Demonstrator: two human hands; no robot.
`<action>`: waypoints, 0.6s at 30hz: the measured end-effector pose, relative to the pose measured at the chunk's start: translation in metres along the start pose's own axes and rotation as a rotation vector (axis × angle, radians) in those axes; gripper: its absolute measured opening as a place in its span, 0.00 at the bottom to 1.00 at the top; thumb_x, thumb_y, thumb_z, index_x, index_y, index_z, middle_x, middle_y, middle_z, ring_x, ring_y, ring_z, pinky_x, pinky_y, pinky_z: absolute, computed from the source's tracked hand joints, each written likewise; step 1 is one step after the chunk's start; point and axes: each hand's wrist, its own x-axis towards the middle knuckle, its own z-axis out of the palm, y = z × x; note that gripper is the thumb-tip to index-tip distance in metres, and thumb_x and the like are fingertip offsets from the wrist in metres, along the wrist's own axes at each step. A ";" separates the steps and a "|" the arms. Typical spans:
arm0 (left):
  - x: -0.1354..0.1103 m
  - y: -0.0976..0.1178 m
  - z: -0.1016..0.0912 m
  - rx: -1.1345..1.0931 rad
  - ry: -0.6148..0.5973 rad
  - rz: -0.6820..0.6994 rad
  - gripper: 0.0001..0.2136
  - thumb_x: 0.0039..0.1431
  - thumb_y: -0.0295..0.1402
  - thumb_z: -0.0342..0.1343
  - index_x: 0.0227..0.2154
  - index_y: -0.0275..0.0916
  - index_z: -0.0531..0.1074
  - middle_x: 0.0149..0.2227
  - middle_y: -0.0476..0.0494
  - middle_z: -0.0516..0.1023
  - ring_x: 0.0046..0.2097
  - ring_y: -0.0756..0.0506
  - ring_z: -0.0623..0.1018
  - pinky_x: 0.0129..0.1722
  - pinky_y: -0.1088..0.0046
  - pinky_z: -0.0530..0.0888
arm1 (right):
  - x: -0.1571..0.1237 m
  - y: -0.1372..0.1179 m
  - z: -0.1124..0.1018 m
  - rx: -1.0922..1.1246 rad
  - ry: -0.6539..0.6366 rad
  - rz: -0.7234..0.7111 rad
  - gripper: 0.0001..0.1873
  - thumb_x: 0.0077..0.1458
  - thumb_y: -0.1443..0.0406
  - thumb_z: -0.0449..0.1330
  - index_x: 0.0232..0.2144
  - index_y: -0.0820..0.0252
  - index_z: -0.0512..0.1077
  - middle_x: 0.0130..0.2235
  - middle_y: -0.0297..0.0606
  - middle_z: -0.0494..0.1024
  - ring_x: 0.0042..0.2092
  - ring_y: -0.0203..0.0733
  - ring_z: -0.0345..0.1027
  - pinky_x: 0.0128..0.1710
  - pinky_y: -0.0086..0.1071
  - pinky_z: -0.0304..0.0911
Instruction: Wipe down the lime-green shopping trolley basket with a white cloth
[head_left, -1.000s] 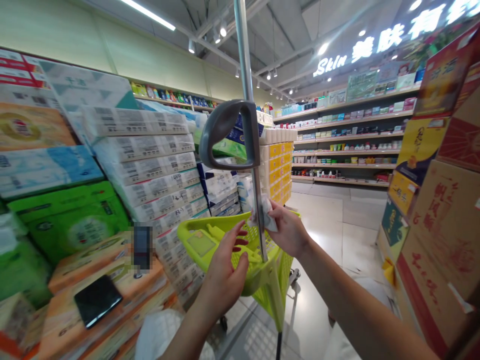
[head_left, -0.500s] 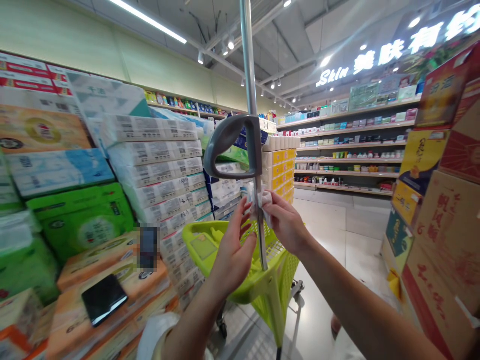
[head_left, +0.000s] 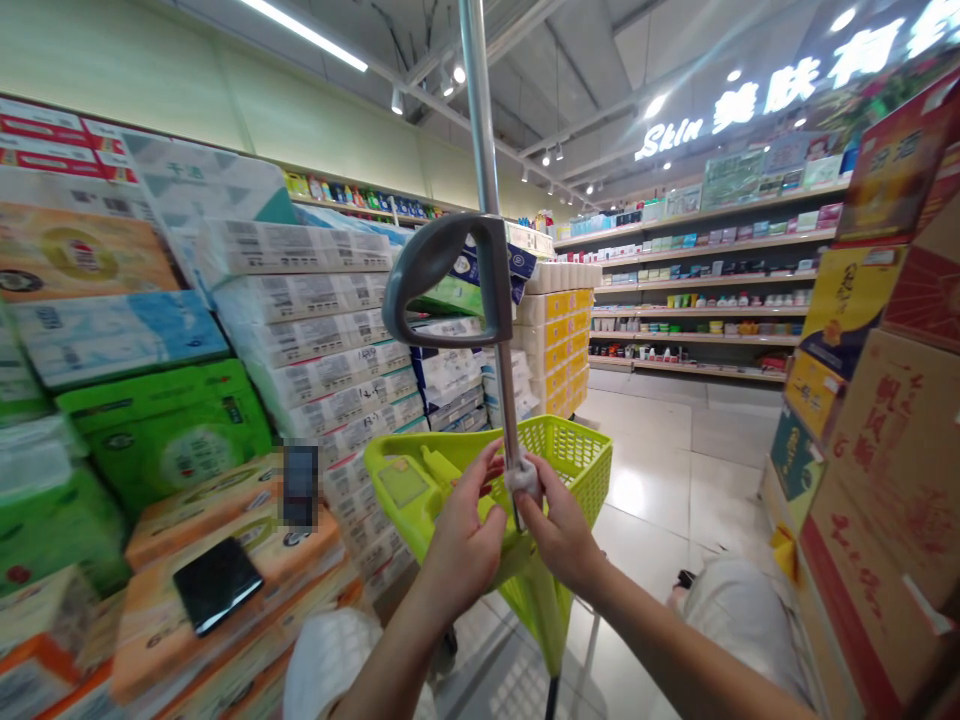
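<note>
A tall metal pole (head_left: 486, 130) rises from a lime-green wheeled shopping basket (head_left: 405, 470) in front of me. A grey loop handle (head_left: 495, 285) is fixed partway up it. Low on the pole, just above the basket's rim, my right hand (head_left: 559, 530) pinches a crumpled white tissue (head_left: 523, 476) wrapped against the metal. My left hand (head_left: 469, 525) is at the pole's left side, thumb apart and fingers loosely curved around its far side. Whether those fingertips touch the pole or tissue I cannot tell.
At left, a black phone (head_left: 217, 585) lies on orange tissue packs (head_left: 150, 630), near a blurred-out object (head_left: 298, 485). White packs (head_left: 345, 355) are stacked behind. Cartons (head_left: 877, 440) rise at right; shelves of small goods (head_left: 697, 285) line the back.
Both hands and the tissue have slid down the pole, from just under the grey handle to near the basket. The pole and handle have shifted slightly left in view.
</note>
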 end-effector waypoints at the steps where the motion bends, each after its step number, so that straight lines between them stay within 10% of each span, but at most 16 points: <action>1: -0.002 -0.006 0.001 0.024 -0.002 -0.013 0.30 0.49 0.23 0.46 0.58 0.39 0.60 0.54 0.39 0.72 0.57 0.43 0.71 0.60 0.55 0.66 | -0.010 0.008 0.000 -0.034 -0.020 0.013 0.17 0.58 0.63 0.54 0.50 0.57 0.66 0.48 0.40 0.75 0.49 0.43 0.69 0.50 0.37 0.65; 18: -0.009 -0.018 0.007 -0.262 0.028 -0.101 0.30 0.46 0.23 0.52 0.56 0.40 0.64 0.58 0.41 0.69 0.56 0.41 0.71 0.60 0.58 0.66 | -0.009 0.007 0.003 -0.045 -0.103 0.091 0.18 0.51 0.68 0.54 0.46 0.59 0.69 0.44 0.39 0.77 0.45 0.43 0.70 0.46 0.34 0.66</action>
